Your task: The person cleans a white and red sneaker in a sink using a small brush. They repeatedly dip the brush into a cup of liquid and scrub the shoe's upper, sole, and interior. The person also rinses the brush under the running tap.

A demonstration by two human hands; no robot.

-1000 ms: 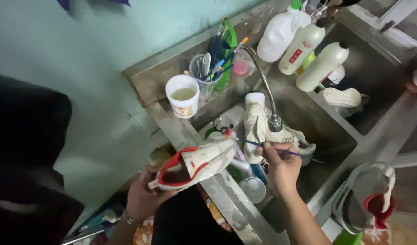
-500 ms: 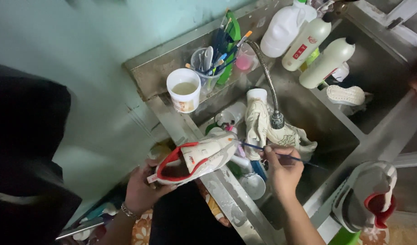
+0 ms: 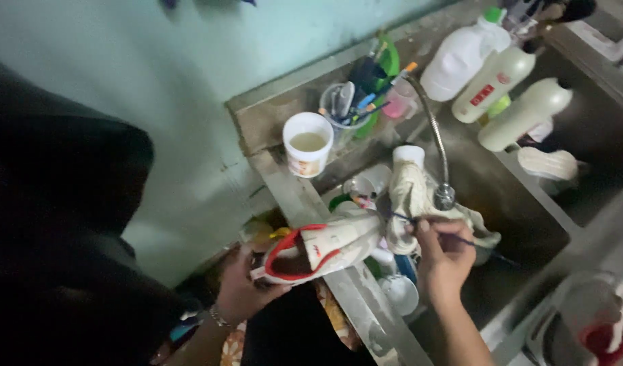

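My left hand (image 3: pixel 240 288) grips the heel of a white shoe with a red collar (image 3: pixel 325 247), held sideways over the front rim of a steel sink (image 3: pixel 291 193). My right hand (image 3: pixel 443 257) pinches a thin dark brush (image 3: pixel 474 242) beside the shoe's toe. Just behind my right hand a pale cloth or second shoe (image 3: pixel 413 196) lies under the curved tap (image 3: pixel 437 146), whose nozzle hangs above it.
A white cup of cloudy liquid (image 3: pixel 308 144) stands on the sink's back ledge beside a holder of brushes (image 3: pixel 355 105). Three white bottles (image 3: pixel 494 81) lie at the upper right. A bucket holding another white-and-red shoe (image 3: pixel 589 318) sits at the lower right. A dark shape fills the left.
The shoe in my left hand has shifted slightly toward the tap, and my right hand with the brush has stayed close to its toe. The view has swung a little.
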